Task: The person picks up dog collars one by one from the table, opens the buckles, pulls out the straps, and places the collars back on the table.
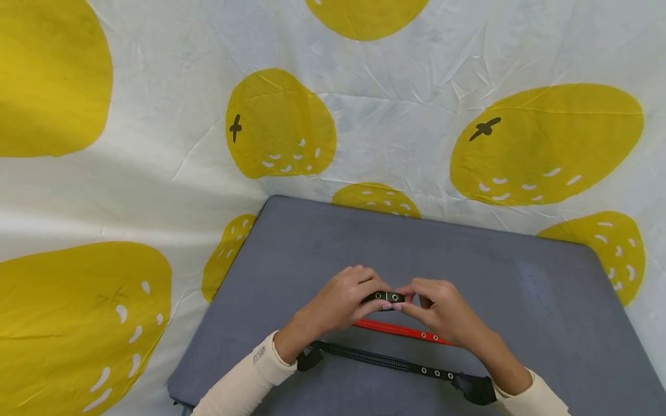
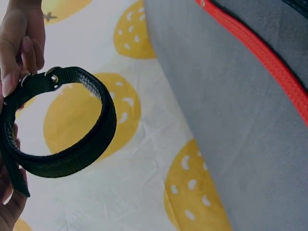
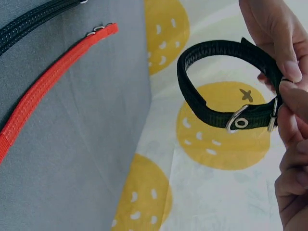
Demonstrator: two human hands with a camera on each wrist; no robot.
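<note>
Both hands hold a dark green collar (image 1: 387, 296) up over the table, bent into a loop. Its tip is at the buckle (image 3: 273, 115), where the fingers meet in the right wrist view. My left hand (image 1: 340, 297) grips one side with thumb below and fingers above. From the other side, my right hand (image 1: 442, 305) pinches the collar between thumb and fingers. Metal eyelets and a D-ring (image 3: 236, 118) show on the band. Underneath the hands lies a red collar (image 1: 398, 329), laid straight. Nearer the body is a black collar (image 1: 364, 354), with eyelets towards its right end.
A grey padded table (image 1: 312, 242) lies under everything. White cloth with yellow fruit shapes (image 1: 281, 124) hangs behind it and at its left. Dark pieces (image 1: 473, 389) sit by the sleeve cuffs and cover parts of the black collar's ends.
</note>
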